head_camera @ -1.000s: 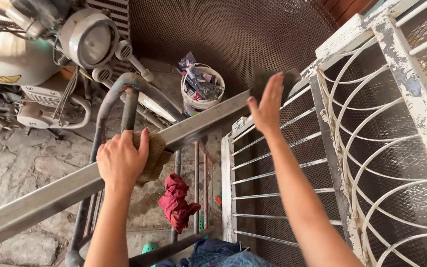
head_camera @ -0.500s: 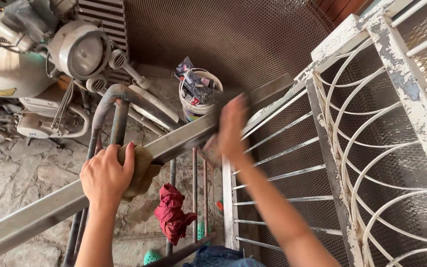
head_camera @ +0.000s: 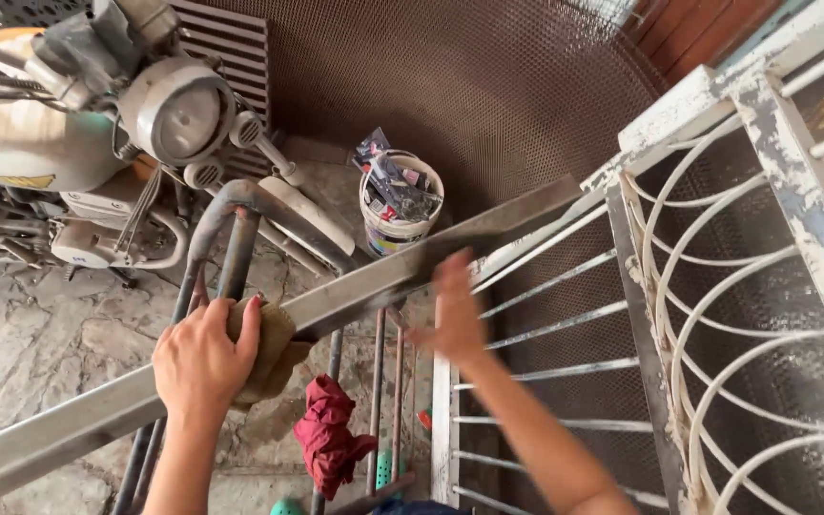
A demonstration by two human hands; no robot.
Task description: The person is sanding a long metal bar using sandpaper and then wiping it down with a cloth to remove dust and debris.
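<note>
A long grey metal bar [head_camera: 383, 277] runs diagonally from lower left to upper right. My left hand [head_camera: 204, 358] presses a tan rag [head_camera: 272, 345] onto the bar's lower part, fingers curled over it. My right hand [head_camera: 452, 310] is blurred, fingers spread, beside the bar's middle near the edge of a white metal grille [head_camera: 565, 315]. Whether it touches the bar I cannot tell.
A motorcycle [head_camera: 97, 143] stands at the upper left on the stone floor. A white bucket [head_camera: 398, 215] filled with several items sits behind the bar. A red cloth [head_camera: 328, 434] hangs on thin rods below. Brown mesh [head_camera: 488, 86] backs the scene; a peeling white gate [head_camera: 765, 286] fills the right.
My right hand has come down from the grille's top edge, leftward and lower, toward the bar. My left hand stays on the rag and bar.
</note>
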